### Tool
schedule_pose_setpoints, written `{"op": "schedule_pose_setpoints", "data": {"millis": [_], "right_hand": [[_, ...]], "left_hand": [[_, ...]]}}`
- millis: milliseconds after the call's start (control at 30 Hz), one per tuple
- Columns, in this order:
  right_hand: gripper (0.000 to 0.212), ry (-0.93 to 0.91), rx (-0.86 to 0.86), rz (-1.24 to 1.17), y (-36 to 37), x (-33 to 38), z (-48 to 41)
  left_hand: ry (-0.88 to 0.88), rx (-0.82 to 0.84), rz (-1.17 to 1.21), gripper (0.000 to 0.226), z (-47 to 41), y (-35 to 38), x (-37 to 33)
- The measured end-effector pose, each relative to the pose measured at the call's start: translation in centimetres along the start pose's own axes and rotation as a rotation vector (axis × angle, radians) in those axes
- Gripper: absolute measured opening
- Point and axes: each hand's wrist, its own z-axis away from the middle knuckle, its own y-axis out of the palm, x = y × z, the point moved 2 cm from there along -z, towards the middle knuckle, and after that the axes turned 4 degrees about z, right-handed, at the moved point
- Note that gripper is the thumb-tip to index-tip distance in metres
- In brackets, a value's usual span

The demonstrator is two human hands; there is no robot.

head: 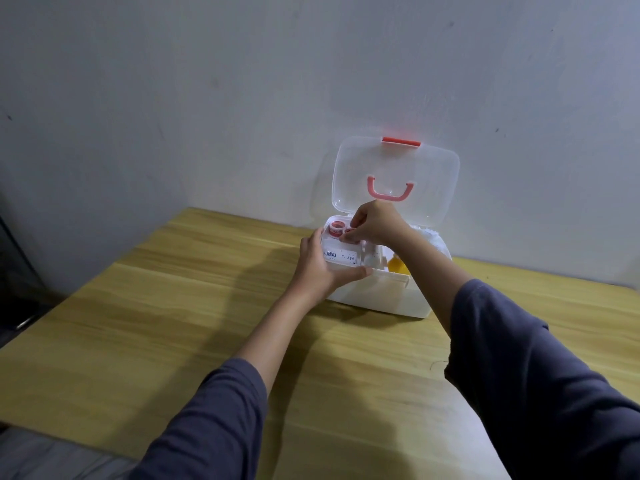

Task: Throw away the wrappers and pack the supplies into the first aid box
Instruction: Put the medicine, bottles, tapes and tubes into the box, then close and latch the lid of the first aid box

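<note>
The white first aid box stands on the wooden table near the wall, its clear lid with a pink handle raised upright. Inside its left end sits a white inner tray with a printed packet and a red tape roll. My left hand grips the tray's front left corner. My right hand reaches over the tray and pinches a second small red tape roll next to the first. Something yellow and white gauze show in the box's right part.
The grey wall rises right behind the box. A dark object stands off the table's left edge. The tabletop stretches wide to the left and front of the box. My dark blue sleeves cover both forearms in the foreground.
</note>
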Motion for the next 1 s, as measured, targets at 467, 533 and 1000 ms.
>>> {"op": "schedule_pose_setpoints", "data": {"millis": [467,533,1000], "right_hand": [[0.036,-0.133,-0.218,-0.020,-2.6,-0.3,0.4],[0.034,-0.136,-0.427,-0.127,-4.3,-1.1,0.4],[0.033,0.168,-0.788,-0.500,-9.4,-7.0,-4.0]], "left_hand": [[0.026,-0.010,-0.007,0.098,-0.2,-0.1,-0.1],[0.038,-0.013,-0.005,0.098,-0.2,-0.1,0.1],[0.074,0.016,0.007,0.106,-0.5,-0.1,1.4]]}}
